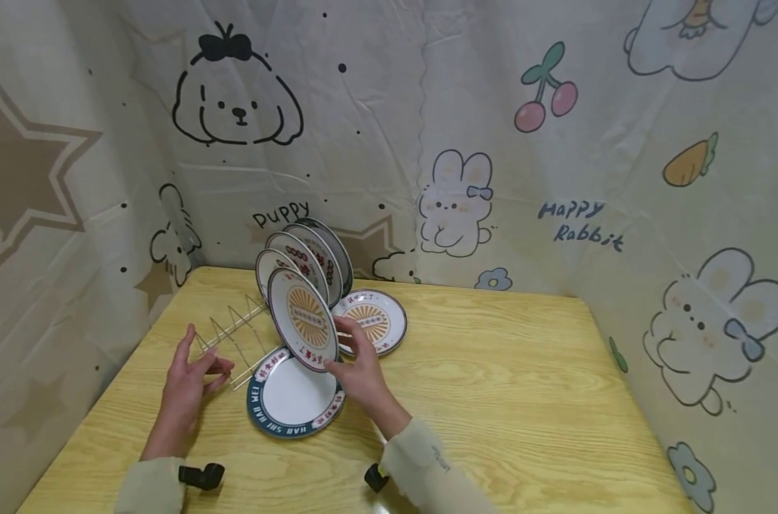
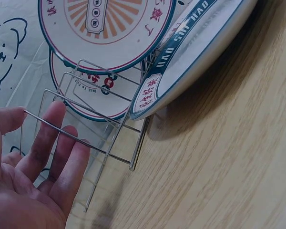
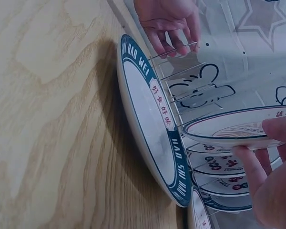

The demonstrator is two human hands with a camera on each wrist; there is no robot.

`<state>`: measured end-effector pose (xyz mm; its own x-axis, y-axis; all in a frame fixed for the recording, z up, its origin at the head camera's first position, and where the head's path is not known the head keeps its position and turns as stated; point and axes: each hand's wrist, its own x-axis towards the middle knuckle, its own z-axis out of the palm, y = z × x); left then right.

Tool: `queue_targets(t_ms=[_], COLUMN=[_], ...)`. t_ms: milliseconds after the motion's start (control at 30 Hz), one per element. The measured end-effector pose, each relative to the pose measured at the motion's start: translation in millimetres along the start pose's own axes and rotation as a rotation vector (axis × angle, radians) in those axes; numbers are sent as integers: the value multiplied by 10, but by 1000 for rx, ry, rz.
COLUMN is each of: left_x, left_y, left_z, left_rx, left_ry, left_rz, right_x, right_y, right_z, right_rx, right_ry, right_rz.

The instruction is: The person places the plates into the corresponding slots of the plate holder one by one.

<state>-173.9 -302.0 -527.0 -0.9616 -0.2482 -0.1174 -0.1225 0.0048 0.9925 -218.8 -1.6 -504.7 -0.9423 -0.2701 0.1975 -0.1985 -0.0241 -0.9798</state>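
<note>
My right hand (image 1: 363, 375) pinches the lower right edge of a white plate (image 1: 303, 320) with an orange sunburst, thumb in front and fingers behind. The plate stands tilted at the wire plate rack (image 2: 76, 137), in front of several upright plates (image 1: 297, 251). At the rack's near left end, my left hand (image 1: 193, 382) holds the end wire between thumb and fingers. A plate with a wide blue-green rim (image 1: 299, 392) lies beside the rack, between the hands. Whether the held plate's lower edge rests in the rack cannot be told.
Another sunburst plate (image 1: 385, 321) lies on the wooden table (image 1: 492, 385), right of the rack and partly behind my right hand. A printed cloth (image 1: 376, 143) hangs behind the table and along both sides.
</note>
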Motion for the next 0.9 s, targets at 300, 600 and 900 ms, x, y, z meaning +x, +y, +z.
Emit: queue_targets(t_ms=[300,600,900], left_x=[22,17,41], left_y=[-32,-21,-20], left_z=[-16,24,-20], left_rx=[34,32,25], left_ry=[3,-3,-3], left_rz=[-33,-13,-8], right_x=[84,167,263], right_y=[79,119,124], right_z=[110,167,251], right_rx=[-10,-36,-54], right_ry=[10,25,-3], right_rz=[38,34,1])
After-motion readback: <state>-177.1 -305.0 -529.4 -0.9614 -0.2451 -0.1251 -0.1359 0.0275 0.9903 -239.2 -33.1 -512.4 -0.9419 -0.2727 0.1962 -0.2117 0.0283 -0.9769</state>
